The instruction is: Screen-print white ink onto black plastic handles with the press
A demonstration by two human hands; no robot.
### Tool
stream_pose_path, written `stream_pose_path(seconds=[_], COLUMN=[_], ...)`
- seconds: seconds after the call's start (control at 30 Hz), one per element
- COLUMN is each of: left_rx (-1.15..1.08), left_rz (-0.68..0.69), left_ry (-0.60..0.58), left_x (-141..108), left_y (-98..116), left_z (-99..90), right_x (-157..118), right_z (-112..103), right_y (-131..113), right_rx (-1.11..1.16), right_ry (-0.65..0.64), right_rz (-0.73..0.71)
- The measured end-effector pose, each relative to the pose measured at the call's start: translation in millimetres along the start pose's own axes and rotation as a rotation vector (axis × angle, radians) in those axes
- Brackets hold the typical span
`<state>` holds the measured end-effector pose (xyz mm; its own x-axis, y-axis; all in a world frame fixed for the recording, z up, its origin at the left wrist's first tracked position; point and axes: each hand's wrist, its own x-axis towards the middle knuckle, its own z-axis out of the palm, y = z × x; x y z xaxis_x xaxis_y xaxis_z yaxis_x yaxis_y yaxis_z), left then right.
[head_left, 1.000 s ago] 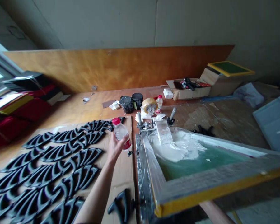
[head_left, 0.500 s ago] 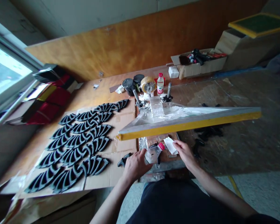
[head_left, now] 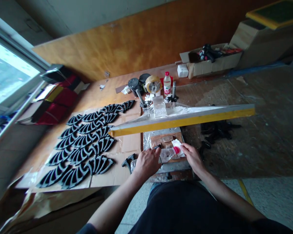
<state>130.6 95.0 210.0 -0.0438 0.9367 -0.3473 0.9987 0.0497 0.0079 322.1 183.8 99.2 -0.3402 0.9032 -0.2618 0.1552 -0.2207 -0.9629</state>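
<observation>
My left hand (head_left: pixel 147 162) grips a small clear plastic bottle (head_left: pixel 168 154) with a red cap, tipped sideways so the cap points right. My right hand (head_left: pixel 192 157) holds a white cloth (head_left: pixel 177 144) pressed against the cap end. Both hands hover over a taped wooden printing base (head_left: pixel 161 139) at the table's front edge. Above them a yellow-edged screen frame (head_left: pixel 183 120) stands raised on its hinge, with white ink pooled near the clamps (head_left: pixel 158 105).
Several black fan-shaped plastic parts (head_left: pixel 88 143) lie in rows on cardboard to the left; one more (head_left: pixel 128 160) sits beside my left hand. Ink tubs (head_left: pixel 134 85), a tape roll (head_left: pixel 153 84) and a second bottle (head_left: pixel 167 84) stand behind the frame. Cardboard boxes (head_left: pixel 210 65) lie far right.
A second ago my left hand held the bottle upright beside the screen. It now lies tilted under the raised frame, and my right hand has brought the white cloth to its cap.
</observation>
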Motion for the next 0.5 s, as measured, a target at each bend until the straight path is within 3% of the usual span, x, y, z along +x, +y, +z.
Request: stream_pose_path(seconds=[0.17, 0.3, 0.5], left_rx=[0.009, -0.008, -0.084], left_rz=[-0.004, -0.062, -0.045], left_ry=[-0.018, 0.022, 0.029], left_x=[-3.3, -1.2, -5.7], left_y=[-6.5, -16.4, -23.5], left_z=[4.4, 2.7, 6.3], right_x=[1.4, 0.0, 3.1], right_z=[3.4, 10.4, 22.7], right_y=[4.6, -5.2, -20.3], right_rx=[0.077, 0.149, 0.276], right_ry=[-0.006, -0.047, -0.007], right_rz=[0.054, 0.111, 0.215])
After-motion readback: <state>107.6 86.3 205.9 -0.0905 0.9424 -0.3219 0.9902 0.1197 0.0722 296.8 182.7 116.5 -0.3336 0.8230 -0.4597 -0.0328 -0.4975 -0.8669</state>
